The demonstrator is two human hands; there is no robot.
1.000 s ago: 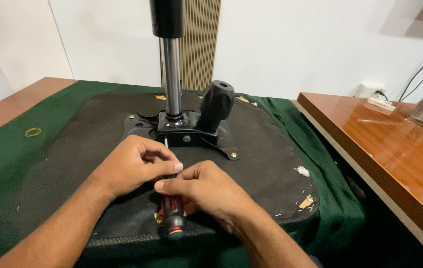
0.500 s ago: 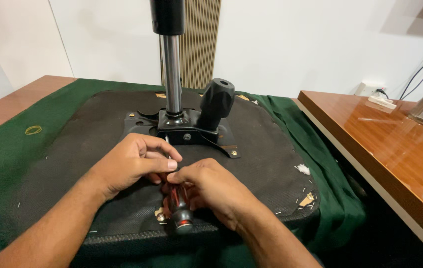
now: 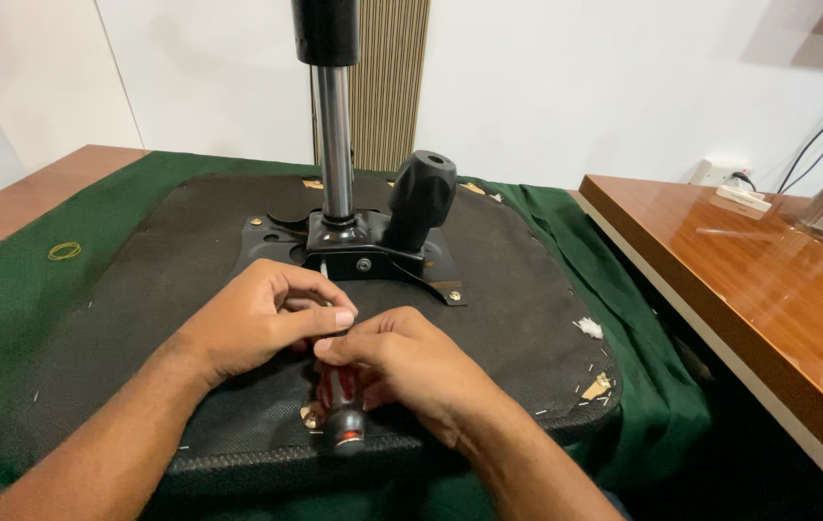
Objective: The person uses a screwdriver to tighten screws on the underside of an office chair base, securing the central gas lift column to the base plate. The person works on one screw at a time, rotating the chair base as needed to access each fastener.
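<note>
Fingers (image 3: 334,316) hide screwdriver (image 3: 342,410) shaft; tip unseen.

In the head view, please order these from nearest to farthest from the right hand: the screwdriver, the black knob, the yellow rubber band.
1. Screwdriver: gripped in the right hand.
2. Black knob: farther back, centre.
3. Yellow rubber band: far left, on green cloth.

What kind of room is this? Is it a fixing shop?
Probably a small repair spot in an office or home, not a real shop. An upturned chair seat lies on a green cloth, both hands hold a screwdriver, and a polished wooden desk stands beside.
</note>
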